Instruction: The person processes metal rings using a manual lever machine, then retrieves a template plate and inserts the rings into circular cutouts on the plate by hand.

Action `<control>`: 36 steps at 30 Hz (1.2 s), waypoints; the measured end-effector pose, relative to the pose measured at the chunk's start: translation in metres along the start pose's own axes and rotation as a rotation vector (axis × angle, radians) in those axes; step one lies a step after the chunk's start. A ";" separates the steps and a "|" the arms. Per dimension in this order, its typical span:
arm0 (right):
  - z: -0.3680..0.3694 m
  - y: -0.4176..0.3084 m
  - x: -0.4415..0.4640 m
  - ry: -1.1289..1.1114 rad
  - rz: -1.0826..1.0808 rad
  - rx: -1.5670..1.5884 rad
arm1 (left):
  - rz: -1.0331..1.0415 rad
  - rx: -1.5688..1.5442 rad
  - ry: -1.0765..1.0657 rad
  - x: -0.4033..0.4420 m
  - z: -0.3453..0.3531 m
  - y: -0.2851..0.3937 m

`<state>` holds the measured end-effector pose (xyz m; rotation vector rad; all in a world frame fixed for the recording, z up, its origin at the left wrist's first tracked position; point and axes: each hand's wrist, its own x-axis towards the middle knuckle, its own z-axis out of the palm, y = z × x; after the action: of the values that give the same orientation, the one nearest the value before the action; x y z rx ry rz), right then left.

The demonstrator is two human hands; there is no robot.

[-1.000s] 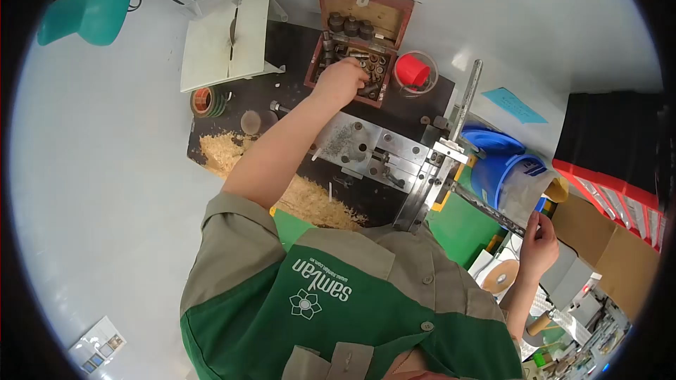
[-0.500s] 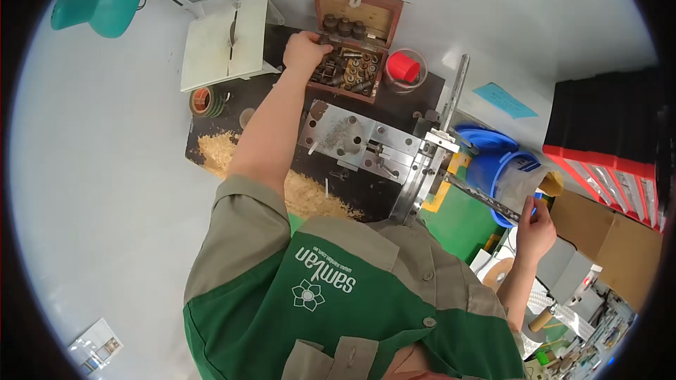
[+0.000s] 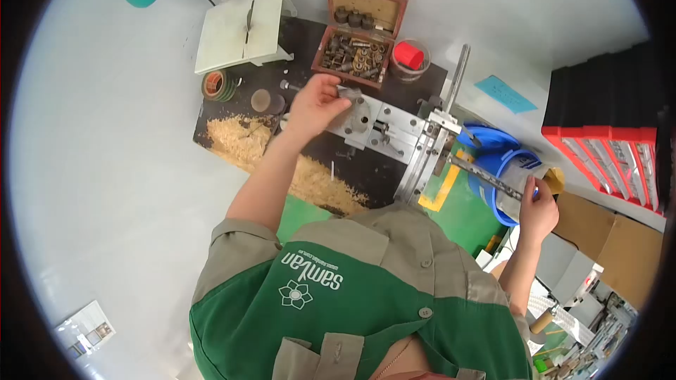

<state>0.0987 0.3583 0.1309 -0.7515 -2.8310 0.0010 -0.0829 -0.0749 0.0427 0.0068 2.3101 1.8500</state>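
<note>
OK, your L hand (image 3: 320, 105) is over the far-left end of the flat silver-grey steel plate w/ drilled holes (image 3: 373, 114), approx. 9 to 10 o'c from the plate's middle; thumb & fingers are bent toward each other, but can't tell if they grip anything, as a greyish bit by the fingertips is too small to make out. Your R hand (image 3: 539, 207) is at 4 o'c, fingers closed round the outer end of the long dark metal lever (image 3: 493, 181), which slants back up to the plate's R side. Plate sits on the black tabletop (image 3: 370, 174), mid-view. Approx. 11 o'c from it: the reddish-brown wooden box (image 3: 346, 78), lid up, full of small metal fittings (image 3: 352, 56). At 1 o'c, a red plastic cup (image 3: 408, 55) lies in a clear round tub (image 3: 426, 67). A straight silver metal bar (image 3: 458, 79) rises at 2 o'c. Pale wood shavings (image 3: 236, 141) spread from 7 to 9 o'c; stacked tape rolls (image 3: 220, 86) sit btwn 9 & 10, w/ a cream slotted panel (image 3: 232, 39) at 10. Blue plastic bucket (image 3: 484, 188) is at 4 o'c, below the lever; black-and-red drawer rack (image 3: 605, 95) at 3.
</note>
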 end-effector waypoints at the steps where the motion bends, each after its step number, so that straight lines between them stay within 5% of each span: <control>1: -0.001 -0.001 0.000 0.003 -0.001 0.018 | -0.011 0.051 -0.060 -0.007 0.006 -0.009; 7: 0.003 0.007 -0.003 0.027 -0.022 0.067 | 0.047 0.293 -0.125 -0.031 0.026 0.010; 9: 0.002 0.007 -0.005 0.042 -0.020 0.077 | 0.274 0.594 -0.150 -0.032 0.025 0.018; 17: -0.005 0.005 -0.006 0.027 -0.035 0.111 | 0.469 0.753 -0.221 -0.030 0.032 0.020; 21: -0.004 0.009 -0.007 0.023 -0.041 0.149 | 0.338 0.862 -0.302 -0.024 0.033 0.015; 24: -0.004 0.010 -0.008 0.048 -0.106 0.152 | 0.677 0.870 -0.046 -0.041 0.037 0.012; 29: -0.003 0.009 -0.008 0.036 -0.091 0.170 | 0.133 0.522 0.310 -0.117 0.047 -0.030; 32: -0.004 0.010 -0.008 0.022 -0.094 0.118 | -0.081 0.277 0.256 -0.131 0.064 -0.036; 36: -0.006 0.010 -0.009 -0.002 -0.103 0.110 | -0.061 0.182 0.372 -0.127 0.081 -0.052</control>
<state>0.1124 0.3620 0.1349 -0.5826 -2.8407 0.1396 0.0598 -0.0230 -0.0071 -0.4114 2.6807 1.7245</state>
